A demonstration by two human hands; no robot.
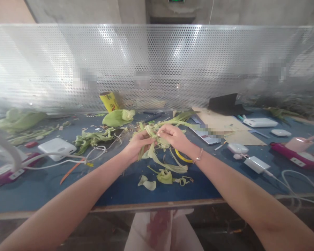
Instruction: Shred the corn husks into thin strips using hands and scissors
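Bare left forearm and right forearm nearest, slanting in from the lower corners, lap between them below the table edge. Writing: yellow tube at the back, leaning, dark and red print too blurred to read; green lit sign above, lettering cut by the top of the view. Surface: blue tabletop with a pale worn front edge, strewn with leaf scraps. Magenta power strip and pink plug at right; white box and cables at left; tan sheets toward the rear. Perforated metal panel closes the back, grey concrete wall beyond. Pose: wrists converge mid-table, thumbs turned inward, bracelet on the right wrist. Left hand grips a leafy stem, raised just above the scraps; right hand pinches its upper part between thumb and fingers. Loose pale strips hang under both.
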